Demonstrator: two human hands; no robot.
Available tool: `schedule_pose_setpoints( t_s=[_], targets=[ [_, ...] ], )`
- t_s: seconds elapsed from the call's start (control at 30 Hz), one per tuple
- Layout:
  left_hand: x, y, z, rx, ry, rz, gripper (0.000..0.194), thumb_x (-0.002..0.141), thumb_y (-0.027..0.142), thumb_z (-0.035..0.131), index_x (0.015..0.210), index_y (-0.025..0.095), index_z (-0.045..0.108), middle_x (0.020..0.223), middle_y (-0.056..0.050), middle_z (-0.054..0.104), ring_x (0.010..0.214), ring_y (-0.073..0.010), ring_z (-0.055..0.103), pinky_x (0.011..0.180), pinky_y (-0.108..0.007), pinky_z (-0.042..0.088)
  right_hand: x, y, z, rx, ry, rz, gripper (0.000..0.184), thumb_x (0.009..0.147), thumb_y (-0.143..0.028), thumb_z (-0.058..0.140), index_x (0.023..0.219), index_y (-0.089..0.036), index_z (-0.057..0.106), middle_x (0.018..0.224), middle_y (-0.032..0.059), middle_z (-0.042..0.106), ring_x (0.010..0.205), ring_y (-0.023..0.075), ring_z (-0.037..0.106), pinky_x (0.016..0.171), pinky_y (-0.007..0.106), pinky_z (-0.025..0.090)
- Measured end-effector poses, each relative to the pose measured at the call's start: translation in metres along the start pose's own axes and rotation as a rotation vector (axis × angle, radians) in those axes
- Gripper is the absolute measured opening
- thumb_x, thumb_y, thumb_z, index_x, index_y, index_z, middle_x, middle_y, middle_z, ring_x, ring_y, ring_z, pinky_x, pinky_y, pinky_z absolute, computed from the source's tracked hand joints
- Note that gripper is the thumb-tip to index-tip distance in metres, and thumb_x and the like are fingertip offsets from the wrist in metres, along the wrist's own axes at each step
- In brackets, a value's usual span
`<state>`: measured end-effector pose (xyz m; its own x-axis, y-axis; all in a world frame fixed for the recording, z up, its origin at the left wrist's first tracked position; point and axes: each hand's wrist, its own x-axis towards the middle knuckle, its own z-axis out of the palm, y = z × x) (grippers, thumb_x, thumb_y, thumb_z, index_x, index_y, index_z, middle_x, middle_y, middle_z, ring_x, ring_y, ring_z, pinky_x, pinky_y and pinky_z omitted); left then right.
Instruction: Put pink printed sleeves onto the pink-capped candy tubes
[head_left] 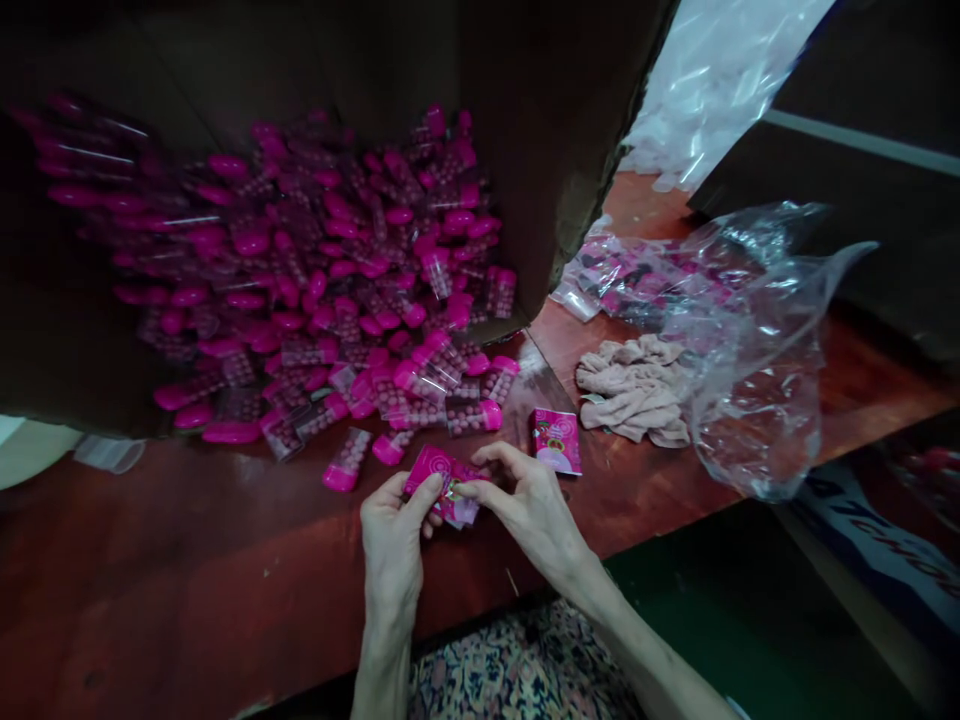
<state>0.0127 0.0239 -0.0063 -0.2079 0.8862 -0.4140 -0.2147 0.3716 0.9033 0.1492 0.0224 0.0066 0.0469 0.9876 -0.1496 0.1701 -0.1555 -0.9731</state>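
Observation:
My left hand [395,530] pinches a small stack of pink printed cards [439,475] between thumb and fingers, just above the red table. From the other side, my right hand [525,500] has its thumb and index finger closed on the right edge of the same cards. Another pink printed packet or stack of cards [556,442] lies on the table beyond my right hand. Close in front of my left hand lies a clear tube with a pink cap [347,460], filled with small pink balls. A large heap of similar pink-capped tubes [360,290] spreads behind it.
The heap spills from a cardboard box [540,130] lying on its side on the red table [187,560]. To the right are a crumpled beige cloth [634,390], a clear plastic bag [765,380] and a bag of pink pieces [645,275]. A pale rounded thing [34,450] sits at the left edge.

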Motion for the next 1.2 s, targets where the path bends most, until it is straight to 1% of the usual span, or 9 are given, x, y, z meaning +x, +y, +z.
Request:
schedule_pose_setpoints(
  t_s=[0.23, 0.37, 0.47, 0.67, 0.73, 0.87, 1.0, 1.1, 1.2],
  targets=[
    [0.002, 0.003, -0.012, 0.041, -0.036, -0.012, 0.027, 0.061, 0.038, 0.073, 0.060, 0.012, 0.063, 0.041, 0.002, 0.053, 0.034, -0.0057, 0.041, 0.035, -0.016, 0.026, -0.003, 0.017, 0.001, 0.074, 0.003, 0.098, 0.021, 0.074, -0.026, 0.062, 0.090, -0.014, 0.066, 0.058, -0.0019, 0.061, 0.046, 0.0097, 0.051, 0.044, 0.021, 0.041],
    [0.005, 0.006, -0.015, 0.155, -0.072, 0.003, 0.023, 0.065, 0.035, 0.070, 0.060, 0.013, 0.066, 0.036, 0.003, 0.048, 0.032, -0.0062, 0.035, 0.035, -0.018, 0.022, -0.003, 0.024, -0.007, 0.076, 0.019, 0.110, 0.020, 0.080, -0.032, 0.056, 0.073, -0.015, 0.064, 0.048, -0.0015, 0.058, 0.042, 0.0102, 0.052, 0.039, 0.019, 0.038],
    [0.006, 0.010, -0.009, 0.380, -0.016, 0.165, 0.010, 0.062, 0.027, 0.072, 0.067, 0.018, 0.070, 0.041, 0.003, 0.049, 0.038, -0.0105, 0.039, 0.041, -0.021, 0.027, -0.002, 0.029, -0.012, 0.082, 0.062, 0.116, 0.025, 0.081, -0.038, 0.056, 0.070, -0.016, 0.061, 0.048, -0.0008, 0.058, 0.042, 0.0108, 0.053, 0.038, 0.019, 0.036],
    [-0.006, 0.025, -0.010, 0.549, 0.190, 0.460, 0.019, 0.060, 0.023, 0.074, 0.079, 0.022, 0.073, 0.072, -0.005, 0.065, 0.068, -0.0207, 0.055, 0.066, -0.028, 0.040, -0.004, 0.028, -0.014, 0.115, 0.061, 0.127, 0.034, 0.079, -0.046, 0.057, 0.062, -0.017, 0.056, 0.046, -0.0022, 0.056, 0.039, 0.0096, 0.051, 0.038, 0.019, 0.034],
    [-0.013, 0.028, -0.010, 0.494, 0.134, 0.403, 0.018, 0.063, 0.027, 0.073, 0.080, 0.021, 0.073, 0.076, -0.005, 0.066, 0.070, -0.0197, 0.057, 0.067, -0.027, 0.042, -0.006, 0.022, -0.011, 0.118, 0.041, 0.123, 0.034, 0.080, -0.044, 0.056, 0.060, -0.017, 0.055, 0.047, -0.0028, 0.055, 0.039, 0.0090, 0.050, 0.040, 0.019, 0.035],
    [-0.020, 0.023, 0.004, 0.191, -0.152, 0.180, 0.020, 0.062, 0.026, 0.074, 0.079, 0.017, 0.074, 0.083, -0.006, 0.068, 0.079, -0.0182, 0.060, 0.072, -0.025, 0.046, -0.013, 0.005, -0.003, 0.084, -0.010, 0.063, 0.030, 0.081, -0.036, 0.057, 0.058, -0.016, 0.057, 0.050, -0.0040, 0.053, 0.045, 0.0081, 0.046, 0.045, 0.020, 0.036],
    [-0.018, 0.009, 0.018, -0.157, -0.036, 0.059, 0.012, 0.063, 0.025, 0.074, 0.071, 0.016, 0.073, 0.071, -0.002, 0.067, 0.066, -0.0117, 0.057, 0.064, -0.021, 0.046, -0.019, -0.005, 0.003, 0.090, -0.073, 0.003, 0.022, 0.082, -0.030, 0.056, 0.066, -0.016, 0.061, 0.059, -0.0035, 0.057, 0.052, 0.0083, 0.047, 0.048, 0.019, 0.037],
    [-0.016, 0.006, 0.017, -0.244, 0.006, 0.032, 0.012, 0.059, 0.023, 0.077, 0.067, 0.016, 0.072, 0.062, 0.001, 0.064, 0.057, -0.0085, 0.053, 0.055, -0.018, 0.044, -0.020, -0.005, 0.006, 0.208, -0.124, 0.083, 0.013, 0.075, -0.029, 0.065, 0.077, -0.016, 0.066, 0.068, -0.0014, 0.064, 0.060, 0.0113, 0.055, 0.056, 0.021, 0.043],
    [-0.016, 0.008, 0.013, -0.279, 0.040, 0.035, 0.014, 0.055, 0.023, 0.079, 0.064, 0.016, 0.072, 0.056, 0.003, 0.061, 0.054, -0.0075, 0.052, 0.052, -0.016, 0.043, -0.021, -0.003, 0.013, 0.212, -0.083, 0.094, 0.014, 0.074, -0.028, 0.066, 0.068, -0.016, 0.065, 0.062, -0.0019, 0.063, 0.057, 0.0112, 0.054, 0.057, 0.021, 0.043]
  ],
)
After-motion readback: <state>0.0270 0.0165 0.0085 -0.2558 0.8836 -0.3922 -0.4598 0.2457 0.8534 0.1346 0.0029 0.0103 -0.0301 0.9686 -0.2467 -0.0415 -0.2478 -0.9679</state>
